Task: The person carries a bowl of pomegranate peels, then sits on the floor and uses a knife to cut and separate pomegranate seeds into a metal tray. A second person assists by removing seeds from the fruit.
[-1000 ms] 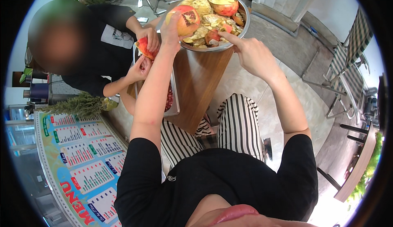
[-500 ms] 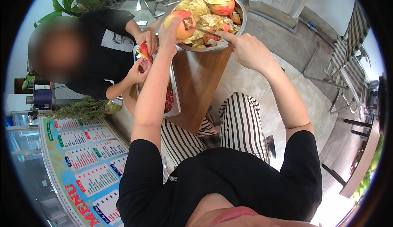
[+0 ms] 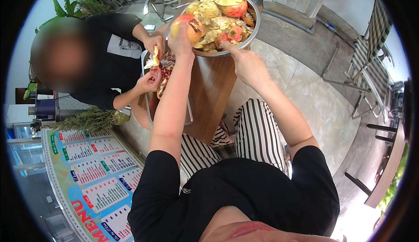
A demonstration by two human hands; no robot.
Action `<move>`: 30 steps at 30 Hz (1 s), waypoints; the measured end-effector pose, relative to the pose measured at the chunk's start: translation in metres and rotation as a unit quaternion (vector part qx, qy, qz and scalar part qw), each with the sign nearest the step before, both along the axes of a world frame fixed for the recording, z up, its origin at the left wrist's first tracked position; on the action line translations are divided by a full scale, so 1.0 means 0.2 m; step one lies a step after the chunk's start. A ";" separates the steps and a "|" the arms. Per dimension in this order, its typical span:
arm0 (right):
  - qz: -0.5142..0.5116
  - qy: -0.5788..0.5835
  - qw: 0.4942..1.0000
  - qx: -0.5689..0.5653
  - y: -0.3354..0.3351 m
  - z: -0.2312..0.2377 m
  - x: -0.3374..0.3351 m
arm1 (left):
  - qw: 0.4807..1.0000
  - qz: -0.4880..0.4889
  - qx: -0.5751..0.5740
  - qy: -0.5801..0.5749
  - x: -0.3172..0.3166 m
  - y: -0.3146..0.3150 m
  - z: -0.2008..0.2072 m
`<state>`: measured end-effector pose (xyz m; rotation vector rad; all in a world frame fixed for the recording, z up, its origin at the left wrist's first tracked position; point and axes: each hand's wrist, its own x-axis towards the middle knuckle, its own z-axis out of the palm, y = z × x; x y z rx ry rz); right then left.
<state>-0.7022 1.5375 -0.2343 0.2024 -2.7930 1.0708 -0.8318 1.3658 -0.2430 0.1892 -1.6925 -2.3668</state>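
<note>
My left hand [image 3: 180,43] grips a red and yellow pomegranate [image 3: 184,23] at the near left rim of a round metal bowl [image 3: 258,25]. A cut opening shows on the fruit's right side. My right hand [image 3: 251,67] is closed at the bowl's near right rim, its forefinger stretched toward the contents. The knife it held half a second ago is mostly hidden now. Just beyond that fingertip lies a cut pomegranate top [image 3: 235,33] with its crown. The bowl holds peel, crumpled yellowish wrapping [image 3: 208,12] and another pomegranate [image 3: 233,5].
Across to the left, another person's hands [image 3: 150,78] hold a piece of pomegranate over a metal tray [image 3: 190,117]. Bowl and tray stand on a wooden table [image 3: 211,87]. A printed menu board [image 3: 96,172] lies lower left. Checked metal chairs [image 3: 371,71] stand right and behind.
My right hand has moved down and left, and the knife blade has gone from sight. A crowned pomegranate piece now shows in the bowl. My left hand has shifted slightly with its fruit.
</note>
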 end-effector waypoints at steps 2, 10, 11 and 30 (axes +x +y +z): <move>-0.003 -0.007 1.000 -0.003 -0.01 0.00 0.01 | 0.999 0.037 -0.006 -0.018 0.01 0.02 -0.01; -0.015 0.023 0.999 -0.047 -0.07 -0.09 0.01 | 0.997 0.078 0.001 -0.011 -0.01 0.03 -0.05; -0.017 0.016 0.998 -0.055 -0.08 -0.09 0.01 | 0.997 0.082 0.004 -0.014 0.00 0.04 -0.04; -0.059 -0.176 0.836 -0.516 -0.29 -0.07 0.00 | 0.988 0.155 -0.011 0.009 0.03 0.07 -0.06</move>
